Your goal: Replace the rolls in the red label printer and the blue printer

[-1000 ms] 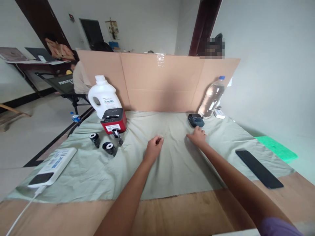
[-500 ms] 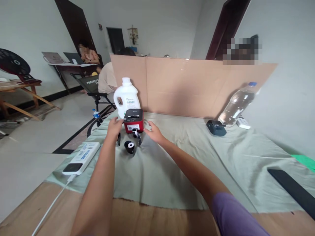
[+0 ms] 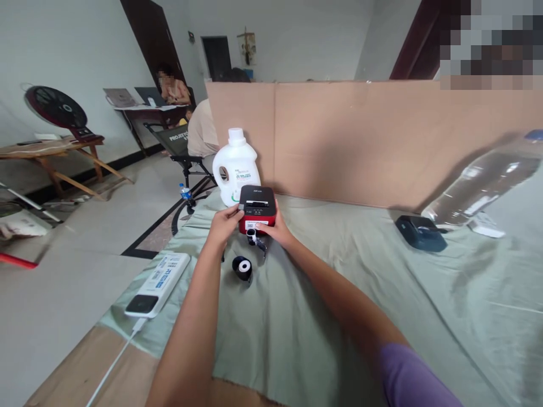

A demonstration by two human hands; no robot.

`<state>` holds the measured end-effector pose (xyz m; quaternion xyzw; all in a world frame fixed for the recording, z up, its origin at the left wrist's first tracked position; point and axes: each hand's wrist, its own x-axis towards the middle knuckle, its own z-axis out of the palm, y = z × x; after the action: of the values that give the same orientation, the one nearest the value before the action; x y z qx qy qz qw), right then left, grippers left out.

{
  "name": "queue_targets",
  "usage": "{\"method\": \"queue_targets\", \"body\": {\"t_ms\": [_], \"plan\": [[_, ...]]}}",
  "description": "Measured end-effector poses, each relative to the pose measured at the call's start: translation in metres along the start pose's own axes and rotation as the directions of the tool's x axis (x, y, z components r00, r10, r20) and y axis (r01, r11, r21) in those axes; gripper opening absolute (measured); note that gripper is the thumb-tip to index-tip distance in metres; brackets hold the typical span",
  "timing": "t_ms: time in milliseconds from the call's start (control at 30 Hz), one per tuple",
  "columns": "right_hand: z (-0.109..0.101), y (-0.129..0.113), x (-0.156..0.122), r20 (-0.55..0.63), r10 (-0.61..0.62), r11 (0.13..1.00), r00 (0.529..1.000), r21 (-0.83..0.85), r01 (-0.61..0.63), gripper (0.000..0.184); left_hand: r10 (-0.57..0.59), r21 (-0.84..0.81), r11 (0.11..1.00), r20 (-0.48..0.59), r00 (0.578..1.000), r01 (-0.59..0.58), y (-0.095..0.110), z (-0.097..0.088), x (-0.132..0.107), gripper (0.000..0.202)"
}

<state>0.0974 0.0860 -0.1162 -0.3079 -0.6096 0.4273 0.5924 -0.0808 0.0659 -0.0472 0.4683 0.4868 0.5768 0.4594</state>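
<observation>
A small red and black label printer [image 3: 258, 195] stands on the green cloth, between my two hands. My left hand [image 3: 223, 227] is closed on its left front corner, fingertips against the casing. On the other side my right hand [image 3: 280, 227] grips the printer, with the thumb across the front face and the fingers along the right side. Just before the printer lies a black item with a pale ring [image 3: 251, 233] and a strap-like end. Nearer to me sits a black roll with a white core [image 3: 244, 267]. Part of a dark item is hidden behind my left wrist.
A white detergent jug [image 3: 237, 164] stands right behind the printer, before a cardboard panel [image 3: 322, 141]. To the left lies a white power bank [image 3: 163, 280] with a cable. At right are a dark box [image 3: 419, 233] and a large tilted bottle [image 3: 479, 181]. Other people sit beyond.
Both hands have closed in from beside the printer and now touch it. The view has turned and come closer, so the table's things appear shifted and larger.
</observation>
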Motion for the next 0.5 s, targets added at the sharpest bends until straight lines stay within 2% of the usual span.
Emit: {"method": "queue_targets", "body": {"t_ms": [100, 233, 367, 500], "plan": [[-0.025, -0.024, -0.011, -0.050, -0.041, 0.999, 0.998, 0.028, 0.042, 0.126, 0.122, 0.001, 0.992, 0.124, 0.985, -0.123, 0.014, 0.028, -0.015, 0.060], [-0.075, -0.077, -0.046, -0.142, -0.075, 0.993, 0.987, -0.101, 0.060, 0.130, 0.255, 0.001, 0.963, 0.301, 0.919, -0.268, 0.031, 0.075, -0.053, 0.063], [-0.115, -0.130, -0.117, -0.210, -0.122, 0.972, 0.970, -0.224, 0.074, 0.118, 0.290, 0.022, 0.944, 0.419, 0.860, -0.328, 0.040, 0.115, -0.118, 0.063], [-0.135, -0.157, -0.200, -0.296, -0.070, 0.951, 0.953, -0.309, -0.025, 0.116, 0.234, -0.035, 0.968, 0.463, 0.855, -0.247, 0.022, 0.140, -0.186, 0.065]]}}
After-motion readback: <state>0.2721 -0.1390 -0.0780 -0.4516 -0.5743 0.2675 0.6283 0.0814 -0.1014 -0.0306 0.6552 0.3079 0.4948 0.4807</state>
